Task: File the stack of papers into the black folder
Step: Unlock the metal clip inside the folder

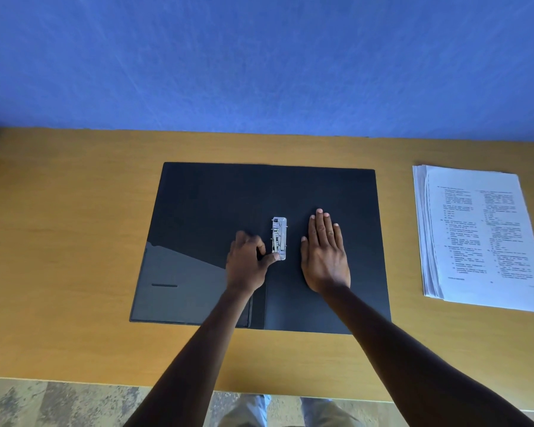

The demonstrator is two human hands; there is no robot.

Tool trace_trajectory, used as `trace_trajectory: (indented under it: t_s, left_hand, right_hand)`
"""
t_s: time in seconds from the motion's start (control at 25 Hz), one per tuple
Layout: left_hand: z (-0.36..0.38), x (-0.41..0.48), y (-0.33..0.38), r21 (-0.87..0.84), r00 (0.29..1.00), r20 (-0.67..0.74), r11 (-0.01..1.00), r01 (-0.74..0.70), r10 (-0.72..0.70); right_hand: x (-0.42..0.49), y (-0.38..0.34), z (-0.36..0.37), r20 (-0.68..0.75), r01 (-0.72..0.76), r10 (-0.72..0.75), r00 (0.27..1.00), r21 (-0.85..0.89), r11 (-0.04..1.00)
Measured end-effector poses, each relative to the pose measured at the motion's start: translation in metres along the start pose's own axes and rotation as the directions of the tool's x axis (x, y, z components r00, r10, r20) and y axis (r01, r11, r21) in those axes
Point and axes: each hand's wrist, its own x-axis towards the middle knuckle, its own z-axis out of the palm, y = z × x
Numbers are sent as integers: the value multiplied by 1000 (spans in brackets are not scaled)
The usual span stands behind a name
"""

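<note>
The black folder (210,198) lies open and flat in the middle of the wooden table (74,217). A metal clip mechanism (279,238) sits along its spine. My left hand (248,263) rests on the left flap with fingers curled, and its thumb presses the near end of the clip. My right hand (324,254) lies flat, palm down, fingers together, on the right flap just beside the clip. The stack of printed papers (478,235) lies to the right of the folder, apart from both hands.
A blue wall (259,63) rises behind the table's far edge. The left flap carries a glossy inner pocket (179,282). The table's near edge (74,380) runs along the bottom, with floor and my legs below it.
</note>
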Motion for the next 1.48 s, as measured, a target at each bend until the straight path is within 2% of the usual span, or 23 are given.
trace_trajectory:
  t_s: [0.12,0.28,0.44,0.64,0.72,1.04,1.2,1.36,1.4,1.48]
  left_hand:
    - [-3,4,-1,-45,1000,28,999,9,-8]
    - [-14,13,10,-278,995,32,956,97,-92]
    - [-18,24,26,-404,977,102,890,212,-186]
    - [-16,37,45,-634,969,122,734,242,-215]
    - [-18,43,48,-671,961,131,691,268,-245]
    - [-38,48,33,-600,969,145,760,248,-201]
    - [-34,13,20,-487,967,194,839,241,-165]
    - [-30,-22,13,-410,963,262,896,173,-66]
    - [-30,-30,11,-361,970,243,925,114,-24]
    - [-23,-49,4,-45,982,172,996,-73,79]
  right_hand:
    - [0,0,-1,-1,5,-5,1000,-8,1000]
    - [0,0,-2,-5,-2,2,1000,-6,1000]
    - [1,0,-2,-18,-4,3,1000,-12,1000]
    - [1,1,0,-15,-2,2,1000,-15,1000]
    - [1,1,1,-15,-5,5,1000,-8,1000]
    - [2,2,4,-22,1,0,1000,11,1000]
    - [2,3,2,-15,5,-5,1000,26,1000]
    - [2,2,-7,5,5,-5,1000,46,999]
    - [2,1,-10,17,-1,0,1000,53,999]
    - [2,1,-15,35,-5,3,999,79,997]
